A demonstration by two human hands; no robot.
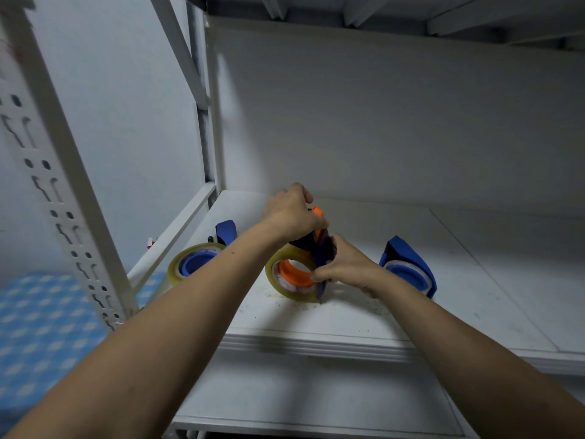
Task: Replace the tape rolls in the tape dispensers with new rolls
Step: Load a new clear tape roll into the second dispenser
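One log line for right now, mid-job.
left hand: grips orange-hub dispenser top | right hand: holds its blue frame | tape roll: on hub | left blue dispenser, right blue dispenser: on shelf

Holding a dark blue tape dispenser [323, 251] upright on the shelf [443, 296], with the left grip [294, 213] curling over its orange-tipped top and the right grip [345, 264] pinching its lower edge. Showing an orange hub inside its thick, yellowish clear tape roll [275, 280], below the left grip. Showing a second blue dispenser [226, 231], loaded with a clear roll on a blue hub, standing well left of the left grip. Showing a third blue dispenser [411, 258], with only a thin white ring round its hub, near the right grip's right side.
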